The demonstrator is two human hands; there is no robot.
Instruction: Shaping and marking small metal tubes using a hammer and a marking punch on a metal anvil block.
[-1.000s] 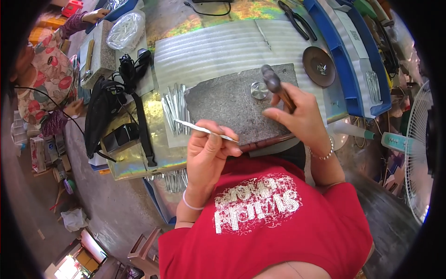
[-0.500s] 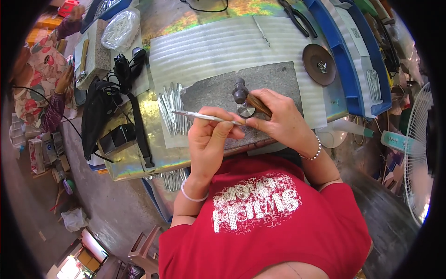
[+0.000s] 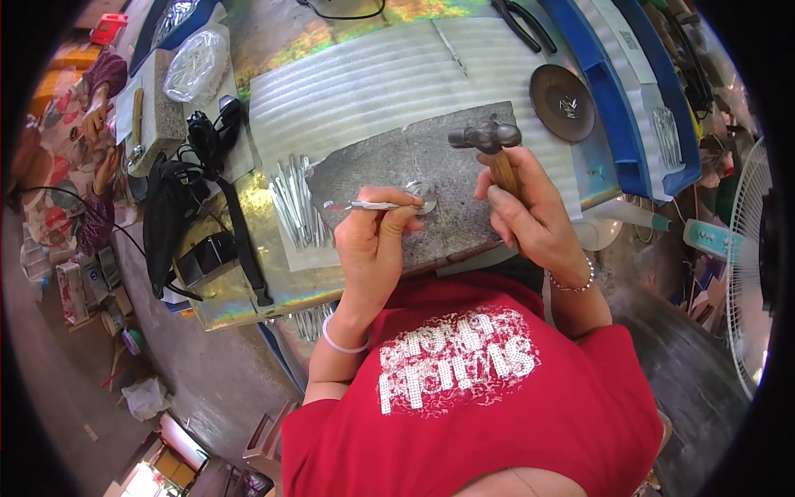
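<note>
My left hand pinches a slim silver metal piece, its inner end at a small round metal disc on a grey stone slab. Whether that end touches the disc is hard to tell. In my right hand is a ball-peen hammer, gripped by its wooden handle, the head raised above the slab's right part. Beside the slab's left edge lies a pile of similar slim silver pieces.
White foam sheet lies under the slab. A brown dish holds tiny metal bits; black pliers and blue trays are beyond. Left are a black bag, a stone block and a co-worker. A fan stands right.
My right hand has moved away from the left and raised the hammer up and to the right. My left hand has brought the silver piece's inner end to the disc.
</note>
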